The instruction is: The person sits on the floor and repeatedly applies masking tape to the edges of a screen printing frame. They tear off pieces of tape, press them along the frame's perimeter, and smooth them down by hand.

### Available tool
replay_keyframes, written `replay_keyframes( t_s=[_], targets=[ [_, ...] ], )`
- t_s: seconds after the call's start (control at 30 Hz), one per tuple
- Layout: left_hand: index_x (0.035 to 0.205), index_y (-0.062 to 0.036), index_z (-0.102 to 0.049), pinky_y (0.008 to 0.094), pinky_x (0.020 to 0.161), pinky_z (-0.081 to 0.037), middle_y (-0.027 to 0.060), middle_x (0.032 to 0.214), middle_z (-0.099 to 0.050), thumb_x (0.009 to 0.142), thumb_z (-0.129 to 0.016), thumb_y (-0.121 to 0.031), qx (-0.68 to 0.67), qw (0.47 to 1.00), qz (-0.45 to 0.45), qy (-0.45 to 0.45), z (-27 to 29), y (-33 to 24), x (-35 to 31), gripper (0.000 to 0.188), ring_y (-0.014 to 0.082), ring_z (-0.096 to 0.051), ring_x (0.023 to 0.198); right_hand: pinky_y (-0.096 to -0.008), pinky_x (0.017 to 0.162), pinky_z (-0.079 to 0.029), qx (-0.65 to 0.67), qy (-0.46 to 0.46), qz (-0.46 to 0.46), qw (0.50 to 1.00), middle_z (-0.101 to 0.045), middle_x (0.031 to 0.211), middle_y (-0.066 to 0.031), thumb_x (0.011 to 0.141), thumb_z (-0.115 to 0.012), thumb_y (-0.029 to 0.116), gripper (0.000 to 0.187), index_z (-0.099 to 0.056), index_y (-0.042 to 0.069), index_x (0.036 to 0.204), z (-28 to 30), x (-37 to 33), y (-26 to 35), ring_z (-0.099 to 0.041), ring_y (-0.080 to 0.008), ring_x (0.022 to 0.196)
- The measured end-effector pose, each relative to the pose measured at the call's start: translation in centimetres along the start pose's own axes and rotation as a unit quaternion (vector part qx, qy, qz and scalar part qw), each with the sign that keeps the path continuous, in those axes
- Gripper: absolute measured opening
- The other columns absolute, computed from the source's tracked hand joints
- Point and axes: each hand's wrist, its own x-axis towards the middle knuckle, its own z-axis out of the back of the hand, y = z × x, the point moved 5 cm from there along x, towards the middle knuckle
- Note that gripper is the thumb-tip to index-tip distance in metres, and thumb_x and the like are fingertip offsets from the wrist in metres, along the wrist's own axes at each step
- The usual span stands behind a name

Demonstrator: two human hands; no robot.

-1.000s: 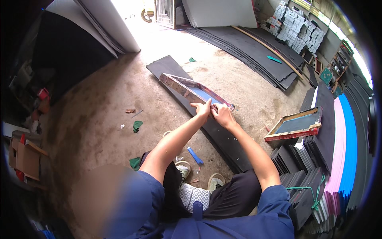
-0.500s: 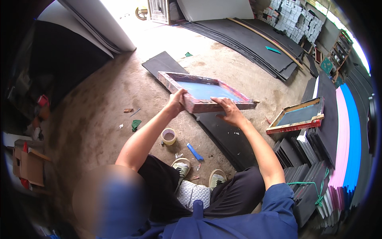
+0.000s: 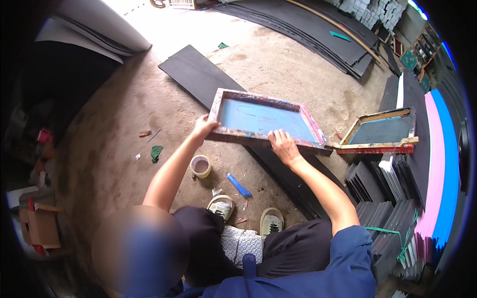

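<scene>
A paint-stained screen printing frame [image 3: 263, 118] with blue mesh is held tilted above a long black foam board [image 3: 201, 73] lying on the floor. My left hand [image 3: 202, 129] is closed around its near left corner. Along the near side, toward the right, the fingers of my right hand [image 3: 284, 147] curl over the rim; that thumb is hidden. A second screen printing frame [image 3: 378, 131], with a wooden border and red front edge, rests to the right on stacked dark sheets, close to the held frame's right corner.
On the floor near my feet are a tub [image 3: 200, 167], a blue strip-like tool [image 3: 239, 186] and a green scrap [image 3: 156, 153]. Stacked black sheets [image 3: 380, 218] and pink foam sheets [image 3: 434, 149] stand at right. A cardboard box [image 3: 43, 227] sits at left; large black sheets [image 3: 298, 30] lie at the back.
Both hands have turned the frame so that more of its mesh faces me, and its right end has shifted right. The whole view has also moved, showing less of the far background.
</scene>
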Motion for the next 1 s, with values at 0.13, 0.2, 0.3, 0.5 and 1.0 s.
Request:
replay_keyframes(
  t_s=[0.13, 0.2, 0.3, 0.5, 1.0],
  targets=[
    [0.135, -0.0029, -0.032, 0.0249, 0.074, -0.049, 0.0105, 0.106, -0.059, 0.075, -0.068, -0.012, -0.058, 0.997, -0.032, -0.032, -1.1, 8.5, 0.5, 0.070, 0.0129, -0.059, 0.083, -0.0322, 0.070, -0.043, 0.009, 0.076, 0.051, 0.996, -0.050, 0.089, -0.0071, 0.077, -0.053, 0.016, 0.029, -0.045, 0.004, 0.102, -4.0, -2.3, 1.9, -0.051, -0.0201, 0.086],
    [0.139, -0.0055, -0.025, 0.0282, 0.077, -0.049, 0.0143, 0.110, -0.057, 0.078, -0.063, -0.011, -0.031, 0.995, -0.081, -0.038, -1.0, 11.7, 0.9, 0.072, 0.0161, -0.060, 0.084, -0.0341, 0.073, -0.044, 0.037, 0.089, 0.076, 0.993, -0.051, 0.092, -0.0079, 0.077, -0.053, 0.017, 0.031, -0.045, 0.004, 0.104, -5.7, -3.2, 2.9, -0.051, -0.0209, 0.088],
    [0.140, -0.0047, -0.021, 0.0383, 0.097, -0.036, 0.0250, 0.124, -0.046, 0.079, -0.061, -0.012, 0.131, 0.983, -0.112, -0.070, -3.5, 13.4, 0.9, 0.073, 0.0336, -0.046, 0.115, -0.0372, 0.082, -0.041, 0.073, 0.158, 0.093, 0.980, -0.047, 0.102, -0.0086, 0.076, -0.054, 0.016, 0.036, -0.047, 0.005, 0.110, -8.0, -5.3, 3.1, -0.047, -0.0219, 0.099],
    [0.137, 0.0006, -0.021, 0.0429, 0.100, -0.031, 0.0268, 0.126, -0.041, 0.086, -0.055, -0.021, 0.208, 0.965, -0.118, -0.107, -3.2, 14.8, 0.8, 0.065, 0.0386, -0.040, 0.117, -0.0380, 0.083, -0.039, 0.195, 0.254, 0.024, 0.947, -0.048, 0.101, -0.0099, 0.080, -0.058, 0.028, 0.041, -0.048, 0.004, 0.112, -9.7, -3.3, 4.3, -0.046, -0.0243, 0.100],
    [0.100, -0.0119, -0.053, 0.0399, 0.093, -0.033, 0.0055, 0.101, -0.050, 0.074, -0.060, -0.018, 0.663, 0.717, -0.215, -0.020, 3.6, 17.8, -11.6, 0.028, 0.0212, -0.047, 0.105, -0.0406, 0.087, -0.039, 0.421, 0.171, 0.056, 0.889, -0.045, 0.108, -0.0142, 0.081, -0.062, 0.020, 0.037, -0.048, 0.007, 0.113, -8.5, 4.7, 12.6, -0.045, -0.0303, 0.103]
  ],
)
